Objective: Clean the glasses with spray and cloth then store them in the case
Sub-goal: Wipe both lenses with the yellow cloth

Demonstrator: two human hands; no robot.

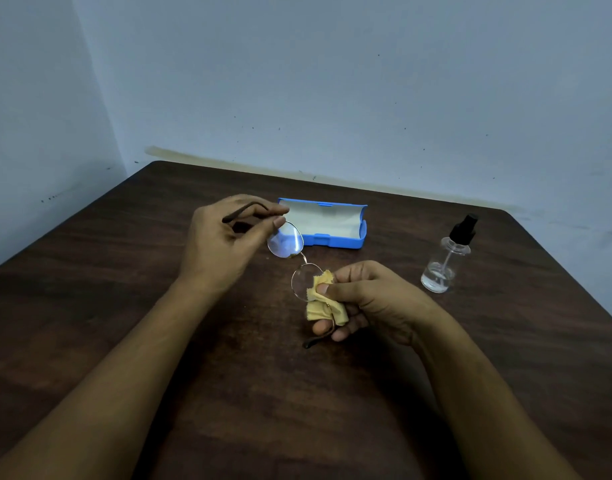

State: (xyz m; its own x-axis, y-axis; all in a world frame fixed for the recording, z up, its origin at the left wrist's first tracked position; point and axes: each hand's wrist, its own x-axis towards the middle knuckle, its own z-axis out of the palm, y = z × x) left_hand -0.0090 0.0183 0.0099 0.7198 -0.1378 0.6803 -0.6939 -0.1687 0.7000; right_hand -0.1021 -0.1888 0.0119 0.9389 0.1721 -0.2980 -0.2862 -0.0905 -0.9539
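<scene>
Left hand [224, 244] pinching glasses [290, 252] — right hand [360, 299] pressing yellow cloth [327, 299] on lens, no legible writing

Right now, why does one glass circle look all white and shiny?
In the head view, the far lens of the glasses by the left hand catches pale glare; the lens near the cloth looks clear; the room is dim and the table edges bend.

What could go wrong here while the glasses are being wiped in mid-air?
The left hand pinches the glasses only at one corner while the right hand rubs a lens with the cloth; hard rubbing might twist the thin frame. If they slipped, they would hit the table.
</scene>
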